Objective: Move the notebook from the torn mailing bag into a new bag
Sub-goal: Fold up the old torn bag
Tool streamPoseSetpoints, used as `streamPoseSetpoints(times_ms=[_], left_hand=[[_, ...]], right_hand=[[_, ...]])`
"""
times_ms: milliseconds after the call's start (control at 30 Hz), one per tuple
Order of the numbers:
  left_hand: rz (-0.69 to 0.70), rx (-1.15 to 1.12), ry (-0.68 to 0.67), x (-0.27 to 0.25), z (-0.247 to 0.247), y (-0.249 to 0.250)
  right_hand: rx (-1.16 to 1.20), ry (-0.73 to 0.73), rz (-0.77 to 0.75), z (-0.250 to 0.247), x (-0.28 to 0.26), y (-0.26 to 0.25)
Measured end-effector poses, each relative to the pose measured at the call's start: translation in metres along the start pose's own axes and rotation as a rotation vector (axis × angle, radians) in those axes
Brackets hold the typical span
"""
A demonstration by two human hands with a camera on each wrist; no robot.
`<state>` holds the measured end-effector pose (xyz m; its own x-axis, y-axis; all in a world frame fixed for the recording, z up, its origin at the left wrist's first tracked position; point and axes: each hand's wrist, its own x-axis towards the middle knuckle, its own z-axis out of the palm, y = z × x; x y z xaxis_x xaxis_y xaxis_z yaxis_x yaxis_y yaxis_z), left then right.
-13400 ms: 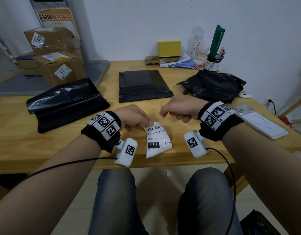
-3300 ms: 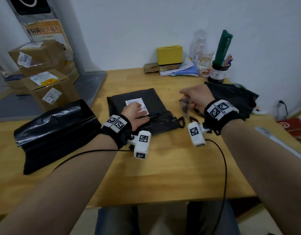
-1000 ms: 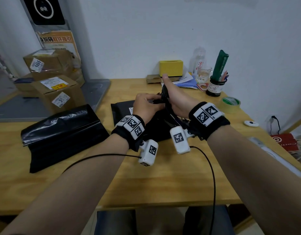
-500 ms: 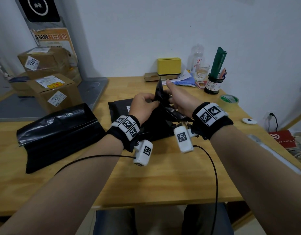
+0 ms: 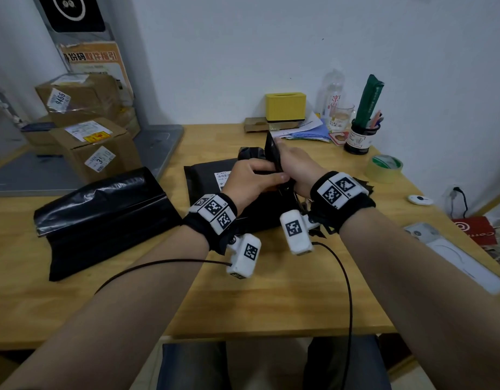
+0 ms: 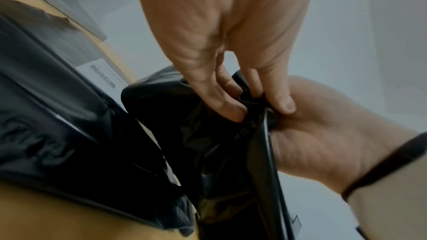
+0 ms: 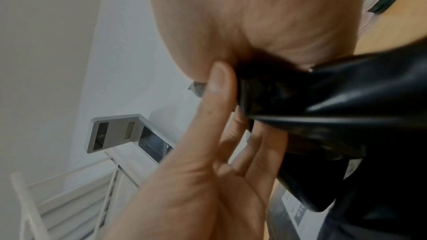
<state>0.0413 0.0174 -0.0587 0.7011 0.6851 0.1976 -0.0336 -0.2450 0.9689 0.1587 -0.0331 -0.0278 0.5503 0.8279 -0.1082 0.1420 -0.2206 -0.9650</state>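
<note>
Both hands meet above the table's middle and grip a crumpled, empty-looking black mailing bag (image 5: pixel 272 149), held upright between them. My left hand (image 5: pixel 254 177) pinches its bunched plastic; the left wrist view shows those fingers (image 6: pixel 227 106) dug into the black bag (image 6: pixel 208 140). My right hand (image 5: pixel 294 168) clasps the same bag (image 7: pixel 346 98) from the right side, with the left thumb (image 7: pixel 218 79) pressed beside it. Under the hands a flat, filled black bag (image 5: pixel 203 181) with a white label (image 5: pixel 222 177) lies on the table. The notebook itself is not visible.
A stack of unused black bags (image 5: pixel 102 215) lies at the left. Cardboard boxes (image 5: pixel 94 147) stand beyond the left corner. A yellow box (image 5: pixel 285 106), a pen jar (image 5: pixel 361 136), a tape roll (image 5: pixel 385 167) and a phone (image 5: pixel 451 257) occupy the back and right.
The labelled bag now lies flat under the hands. Over the last second both hands have drawn closer together and bunched the loose black bag between them, holding it slightly lower.
</note>
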Motion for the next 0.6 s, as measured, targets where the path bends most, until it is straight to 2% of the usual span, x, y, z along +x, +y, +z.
streamPoseSetpoints(times_ms=[133, 267, 367, 500, 600], left_hand=[[-0.034, -0.009, 0.067, 0.005, -0.004, -0.006], [-0.053, 0.090, 0.144, 0.013, -0.009, -0.009], [-0.083, 0.080, 0.305, 0.023, -0.020, -0.017], [-0.090, 0.042, 0.511, 0.030, -0.039, -0.025], [-0.062, 0.005, 0.597, 0.030, -0.051, -0.025]], right_hand=[[0.092, -0.035, 0.019, 0.001, -0.001, -0.001], [0.147, -0.073, 0.049, -0.009, -0.004, -0.002], [0.099, -0.095, 0.054, -0.024, -0.008, 0.001], [-0.100, -0.084, 0.031, -0.038, -0.012, 0.004], [-0.175, -0.071, 0.072, -0.044, -0.012, 0.007]])
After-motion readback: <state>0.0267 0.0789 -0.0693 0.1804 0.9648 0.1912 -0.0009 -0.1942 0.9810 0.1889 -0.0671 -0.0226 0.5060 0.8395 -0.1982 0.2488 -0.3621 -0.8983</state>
